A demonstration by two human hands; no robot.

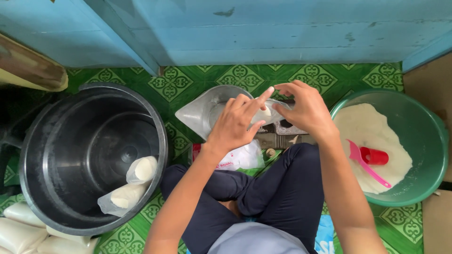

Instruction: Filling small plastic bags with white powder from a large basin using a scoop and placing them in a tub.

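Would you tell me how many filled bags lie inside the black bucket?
2: one upper bag and one lower bag, both against the bucket wall's right side; none seem hidden.

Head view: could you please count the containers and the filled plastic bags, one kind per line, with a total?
Black bucket: 1
Green basin: 1
Metal scale pan: 1
Red scoop: 1
Filled bags in the bucket: 2
Filled bags on the floor, bottom left: at least 3
Bag held by the left hand and right hand: 1
Total: at least 10
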